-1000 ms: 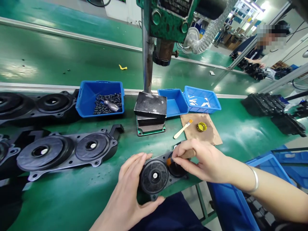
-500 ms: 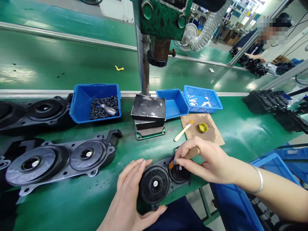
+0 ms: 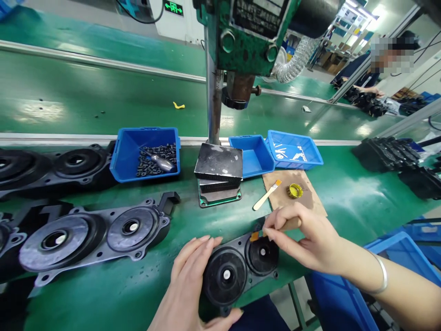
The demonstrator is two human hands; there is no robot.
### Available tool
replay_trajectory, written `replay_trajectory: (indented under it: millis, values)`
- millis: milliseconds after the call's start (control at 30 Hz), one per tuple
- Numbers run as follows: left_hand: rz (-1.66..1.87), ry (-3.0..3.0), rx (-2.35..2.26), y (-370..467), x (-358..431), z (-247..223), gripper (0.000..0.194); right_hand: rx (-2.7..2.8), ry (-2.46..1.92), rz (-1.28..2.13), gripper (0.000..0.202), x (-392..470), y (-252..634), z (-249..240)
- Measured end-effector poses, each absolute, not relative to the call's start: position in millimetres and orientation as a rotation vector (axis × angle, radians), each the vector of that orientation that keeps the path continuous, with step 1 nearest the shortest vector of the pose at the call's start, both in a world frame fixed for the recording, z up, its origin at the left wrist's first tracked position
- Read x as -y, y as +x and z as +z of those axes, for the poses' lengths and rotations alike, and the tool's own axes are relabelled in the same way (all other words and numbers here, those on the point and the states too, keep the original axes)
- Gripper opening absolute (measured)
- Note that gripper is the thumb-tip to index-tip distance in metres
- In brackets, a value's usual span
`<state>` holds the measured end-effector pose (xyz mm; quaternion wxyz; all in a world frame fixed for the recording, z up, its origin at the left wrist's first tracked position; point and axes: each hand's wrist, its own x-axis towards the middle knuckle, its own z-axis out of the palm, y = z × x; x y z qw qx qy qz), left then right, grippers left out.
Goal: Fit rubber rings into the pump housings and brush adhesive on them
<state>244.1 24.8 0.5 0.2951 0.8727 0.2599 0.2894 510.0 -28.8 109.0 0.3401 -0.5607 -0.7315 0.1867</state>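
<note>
1. Bright overhead light; ceiling lamps [image 3: 380,9] glow at upper right.
2. Pale glare streaks the right side of the green counter [image 3: 358,197].
3. Nearest black housing [image 3: 237,271] sharp; lower-left corner dark.
4. Wide-angle distortion slants the right-hand rail [image 3: 413,116].
5. Lettering on the machine plate [image 3: 260,18] blurs; mosaic masks a distant person [image 3: 349,69].

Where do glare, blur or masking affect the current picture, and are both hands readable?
Head view: pale glare on the green table, right of the cardboard; head view: lettering on the label plate is too soft to read; head view: a pixelated patch sits at upper right; head view: left hand, right hand and orange brush bristles are distinguishable.
</note>
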Motion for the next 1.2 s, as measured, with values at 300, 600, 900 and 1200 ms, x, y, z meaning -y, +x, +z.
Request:
replay_trajectory:
  millis: [300, 600, 900, 1200]
  values:
    - [0.780, 2.329, -0.688, 243, -27, -3, 0.102, 1.891, -1.399, 0.494, 0.015, 28, 501, 110]
    - [0.829, 2.322, -0.696, 243, -25, -15, 0.092, 1.992, -1.396, 0.386, 0.018, 32, 500, 114]
    - [0.809, 2.304, -0.638, 240, -25, -9, 0.093, 2.197, -1.168, 0.466, 0.025, 39, 490, 114]
    - [0.758, 2.213, -0.676, 241, -21, -2, 0.112, 2.288, -1.171, 0.358, 0.016, 53, 485, 111]
